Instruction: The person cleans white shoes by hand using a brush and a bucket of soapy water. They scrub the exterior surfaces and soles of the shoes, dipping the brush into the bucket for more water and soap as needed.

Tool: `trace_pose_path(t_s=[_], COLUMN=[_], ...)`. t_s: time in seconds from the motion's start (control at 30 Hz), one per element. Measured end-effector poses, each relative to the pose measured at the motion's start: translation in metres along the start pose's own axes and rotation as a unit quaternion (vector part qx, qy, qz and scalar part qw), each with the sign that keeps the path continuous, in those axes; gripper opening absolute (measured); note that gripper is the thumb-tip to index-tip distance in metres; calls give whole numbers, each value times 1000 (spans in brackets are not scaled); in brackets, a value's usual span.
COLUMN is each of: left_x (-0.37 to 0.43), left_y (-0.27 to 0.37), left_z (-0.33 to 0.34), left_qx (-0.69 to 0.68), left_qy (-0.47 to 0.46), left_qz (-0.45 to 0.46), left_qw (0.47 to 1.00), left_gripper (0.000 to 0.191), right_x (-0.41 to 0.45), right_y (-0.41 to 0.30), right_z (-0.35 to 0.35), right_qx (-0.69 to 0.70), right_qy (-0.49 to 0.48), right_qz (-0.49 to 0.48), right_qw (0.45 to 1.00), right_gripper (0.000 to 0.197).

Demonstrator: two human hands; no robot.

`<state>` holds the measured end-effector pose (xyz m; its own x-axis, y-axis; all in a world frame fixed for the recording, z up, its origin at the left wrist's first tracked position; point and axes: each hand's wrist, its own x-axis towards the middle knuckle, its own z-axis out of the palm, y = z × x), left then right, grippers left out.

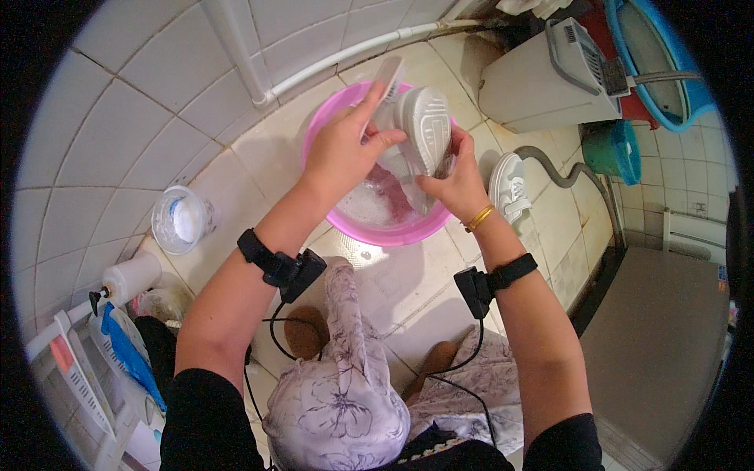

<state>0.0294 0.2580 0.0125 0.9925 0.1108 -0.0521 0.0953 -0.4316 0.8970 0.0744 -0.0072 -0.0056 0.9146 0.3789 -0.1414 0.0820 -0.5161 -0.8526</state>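
My left hand (pixel 347 144) is closed around a translucent-handled brush (pixel 386 79), its bristles facing the shoe. In my right hand (pixel 456 176) is a white shoe (pixel 429 126), held over the basin by its lower end with the sole turned up. The left thumb lies close to the shoe; whether it touches cannot be told. Beneath both hands stands a pink plastic basin (pixel 389 237) with foamy water. Another white shoe (pixel 511 185) with laces and a strap rests on the tiled floor, right of the basin.
A clear plastic tub (pixel 181 226) stands on the left near a white bottle (pixel 132 277) and a white rack (pixel 76 377). A grey-white bin (pixel 530 82), a green bucket (pixel 612 153) and a grey hose (pixel 554 168) are at the right. White pipes (pixel 353 46) run along the wall.
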Motion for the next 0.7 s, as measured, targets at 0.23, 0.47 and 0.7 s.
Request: trace_pose_path(t_s=[0.23,0.47,0.7], left_x=[-15,-20,-10], left_y=[15,6,-95], left_z=[36,54,64], left_qx=[35,151,331], left_qy=[40,-20,-123], left_qz=[110,86,-99], left_qw=[993,985,930], left_gripper=[87,69,63], right_x=[5,14,-6], right_y=[12,3,13], right_z=[9,-3,-27], right_qx=[55,-39,-49], right_qy=[1,22,64], right_qz=[-6,-77,-51], right_qw=[998,996,995], right_gripper=[129,94,94])
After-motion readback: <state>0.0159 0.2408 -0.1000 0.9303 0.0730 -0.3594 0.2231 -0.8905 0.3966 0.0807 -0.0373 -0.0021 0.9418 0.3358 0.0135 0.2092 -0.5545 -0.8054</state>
